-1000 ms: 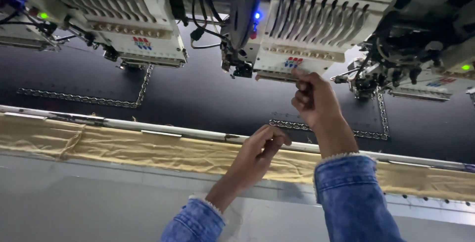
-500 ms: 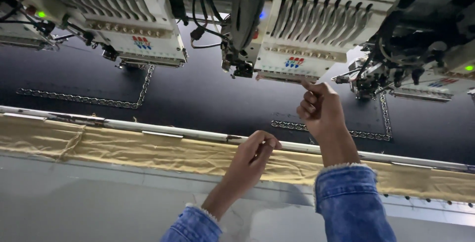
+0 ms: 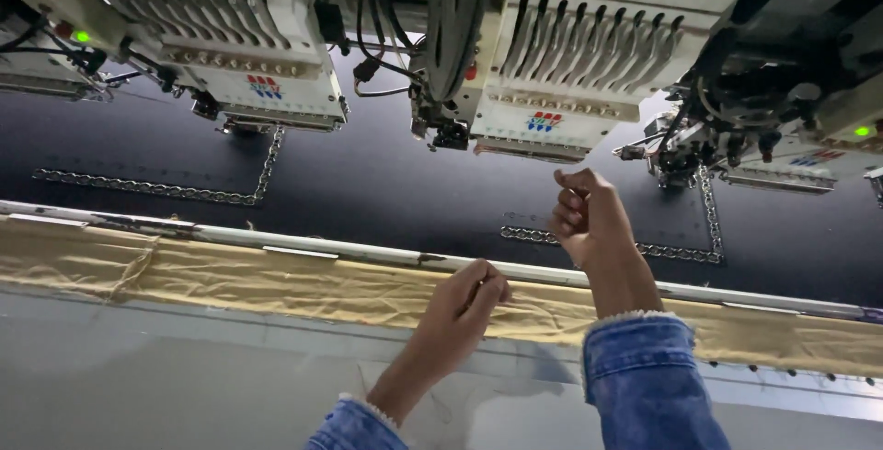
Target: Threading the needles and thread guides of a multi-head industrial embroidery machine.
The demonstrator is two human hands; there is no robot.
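Right hand (image 3: 589, 215), centre frame, is closed in a pinching fist below the embroidery head (image 3: 561, 91); left hand (image 3: 469, 298) pinches shut lower down. The thread between them is too thin to see; likely light, limp, best pinched by fingertips.

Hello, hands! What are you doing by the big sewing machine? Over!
Left hand pinched shut above tan cloth strip. Right hand fisted below embroidery head. Nothing between.

The left hand (image 3: 464, 301) reaches up toward one o'clock, fingers pinched together at the tips. The right hand (image 3: 587, 215), at two o'clock from it, is raised higher in a loose fist, denim cuffs on both wrists.
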